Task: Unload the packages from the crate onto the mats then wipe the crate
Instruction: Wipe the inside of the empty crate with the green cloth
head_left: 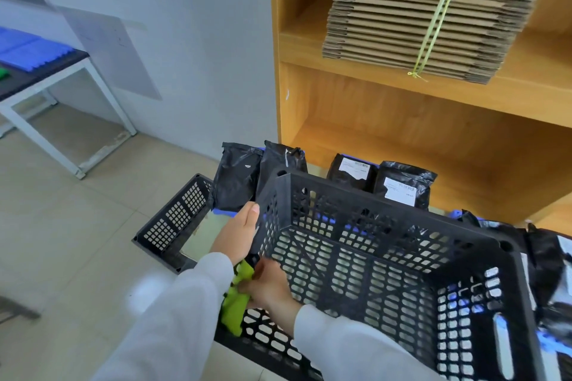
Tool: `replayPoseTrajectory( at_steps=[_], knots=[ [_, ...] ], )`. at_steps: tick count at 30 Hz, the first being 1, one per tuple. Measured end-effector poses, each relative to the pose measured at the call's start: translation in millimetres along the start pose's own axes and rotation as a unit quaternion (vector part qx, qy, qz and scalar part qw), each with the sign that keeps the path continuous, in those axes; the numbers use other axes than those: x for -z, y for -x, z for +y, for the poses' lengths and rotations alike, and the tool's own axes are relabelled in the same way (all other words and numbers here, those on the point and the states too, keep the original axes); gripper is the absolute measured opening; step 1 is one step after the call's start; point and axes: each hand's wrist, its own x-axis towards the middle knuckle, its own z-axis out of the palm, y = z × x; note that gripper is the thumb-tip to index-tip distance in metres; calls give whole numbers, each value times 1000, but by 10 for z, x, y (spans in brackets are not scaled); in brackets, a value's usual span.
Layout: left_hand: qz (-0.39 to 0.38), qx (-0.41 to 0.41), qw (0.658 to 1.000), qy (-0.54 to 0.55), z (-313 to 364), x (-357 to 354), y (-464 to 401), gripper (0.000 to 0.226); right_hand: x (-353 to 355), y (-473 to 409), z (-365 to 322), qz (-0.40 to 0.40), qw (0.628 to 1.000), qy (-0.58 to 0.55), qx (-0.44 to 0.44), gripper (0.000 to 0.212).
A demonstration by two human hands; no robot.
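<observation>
White-sleeved arms are extended to the tilted black lattice crate. Its left corner is gripped by the left hand; a green cloth is clenched in the right hand fingers against its side. Black packages with unreadable white labels are stood behind the crate.

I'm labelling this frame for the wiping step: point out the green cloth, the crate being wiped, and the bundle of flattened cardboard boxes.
green cloth (pixel 234 308): head view, on the bunched fabric below the hands.
black crate (pixel 365 275): head view, on its perforated inner wall.
bundle of flattened cardboard boxes (pixel 402 18): head view, on the stacked edges left of the yellow strap.
</observation>
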Motion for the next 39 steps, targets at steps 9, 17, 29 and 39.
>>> replayPoseTrajectory(
  at_steps=[9, 17, 29, 39],
  knots=[
    [25, -54, 995, -85, -149, -45, -124, 37, -89, -386, 359, 15, 997, 53, -62, 47],
    [21, -38, 994, -97, -120, -62, -147, 37, -268, -868, 829, 25, 983, 159, -83, 54],
    [27, -54, 991, -121, -87, -31, -92, 34, -180, -744, 753, 10, 986, 155, -54, 54],
    [47, -66, 987, -138, -63, -7, -42, 48, 86, -93, 229, -48, 971, 210, 100, 35]
  ],
)
